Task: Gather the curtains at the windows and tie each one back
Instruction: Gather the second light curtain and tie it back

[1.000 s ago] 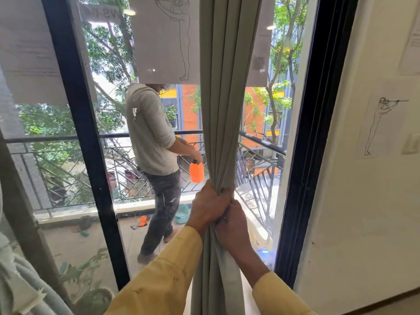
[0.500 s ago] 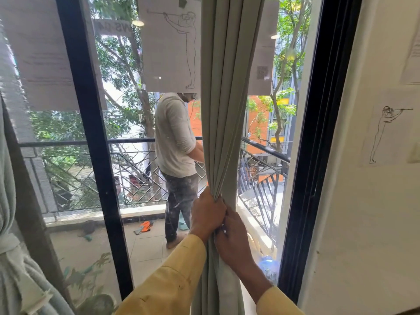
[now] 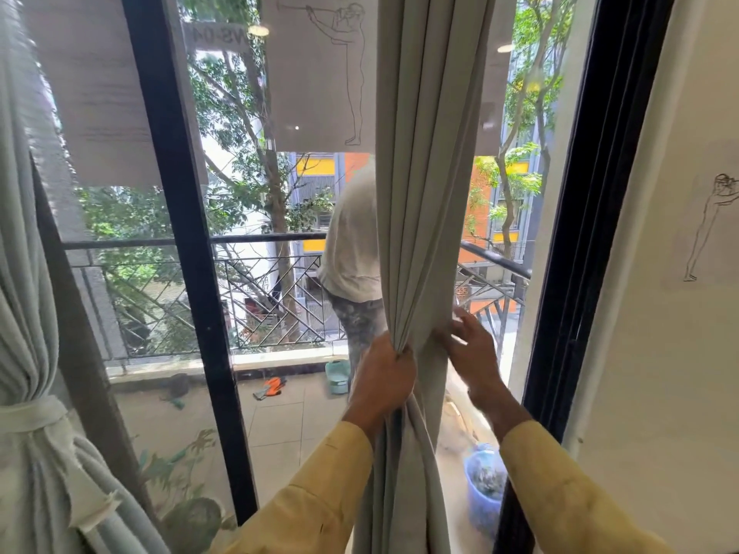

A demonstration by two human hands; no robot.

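Note:
A grey-green curtain (image 3: 424, 161) hangs bunched in narrow folds down the middle of the glass door. My left hand (image 3: 384, 377) grips the gathered folds at about waist height. My right hand (image 3: 470, 349) is off the bunch, just to its right, fingers spread and blurred, touching the curtain's right edge. At the far left hangs a second pale curtain (image 3: 24, 273), gathered and held by a white tie-back (image 3: 32, 413). No tie is visible on the middle curtain.
Black door frames stand at the left (image 3: 188, 253) and right (image 3: 588, 217). A person in a white shirt (image 3: 352, 249) stands on the balcony behind the glass, by the railing (image 3: 260, 297). A blue bucket (image 3: 484, 485) sits low right. A white wall (image 3: 680, 313) is on the right.
My right hand has let go of the bunched folds and moved up and to the right, fingers spreading. The left hand keeps its grip. The person outside moved right, behind the curtain.

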